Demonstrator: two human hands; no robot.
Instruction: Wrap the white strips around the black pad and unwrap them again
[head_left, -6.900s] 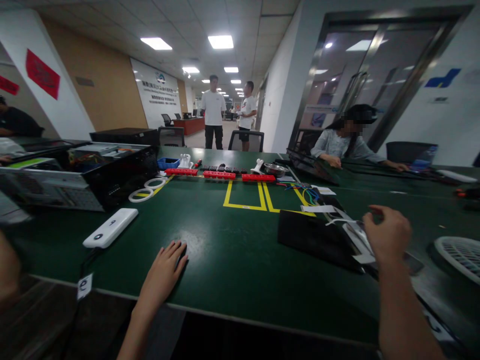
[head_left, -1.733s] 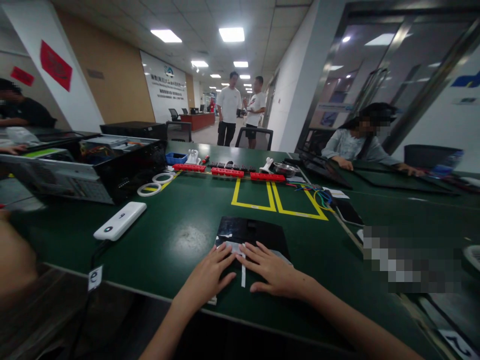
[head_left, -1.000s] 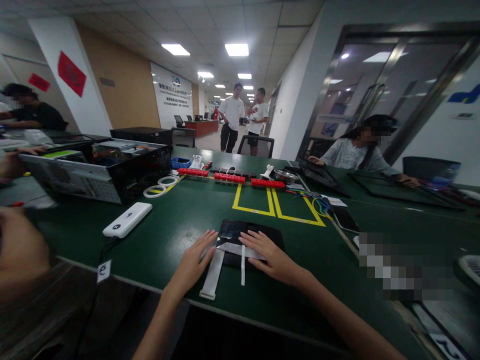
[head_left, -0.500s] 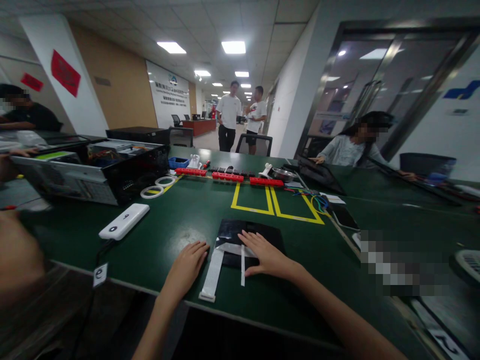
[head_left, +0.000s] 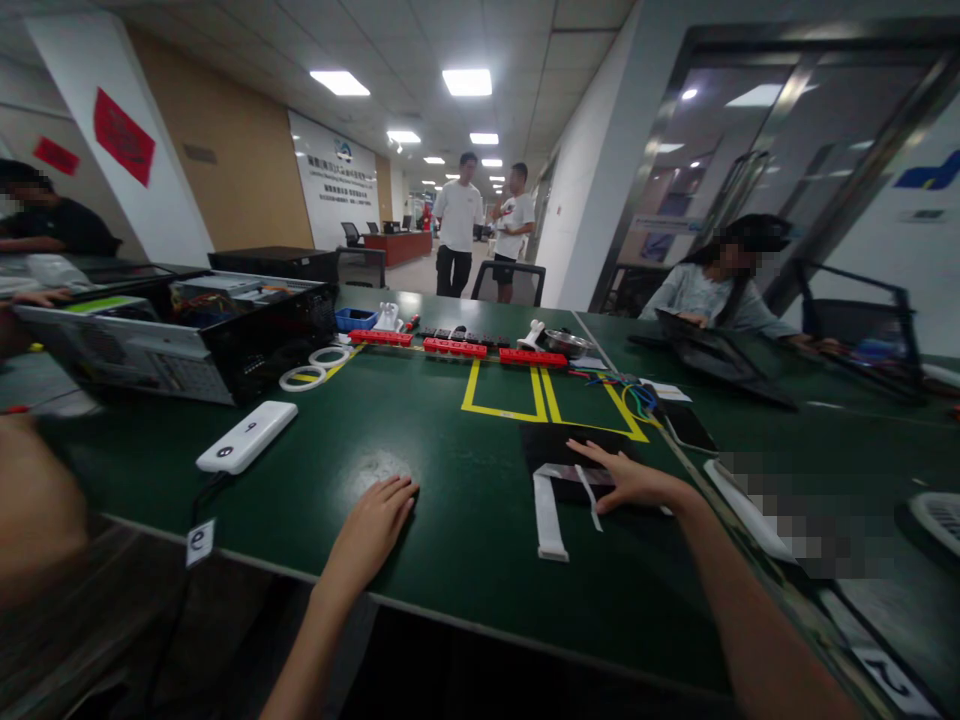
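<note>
A thin black panel (head_left: 541,445) lies on the green table (head_left: 450,560), to the right in front of me. A wide white ribbon cable (head_left: 549,515) runs from it towards the near edge, ending in a connector. A narrower white strip (head_left: 589,497) hangs beside my thumb. My right hand (head_left: 630,478) rests over the panel with its fingers spread, hiding part of it. Well to the left of the panel, my left hand (head_left: 375,522) lies flat on the table, fingers stretched out and holding nothing.
An opened computer case (head_left: 247,345) stands at the left, near a white power bank (head_left: 247,437). White rings (head_left: 302,378), red holders (head_left: 454,348), yellow tape outlines (head_left: 504,413), coloured wires (head_left: 637,400) and a phone (head_left: 688,428) lie farther back. A co-worker (head_left: 724,280) sits at the right.
My right hand has moved right and slightly away, and the black panel with its ribbon cables has slid along under it. My left hand stays in place. The co-worker's dark panel at the right is tilted differently.
</note>
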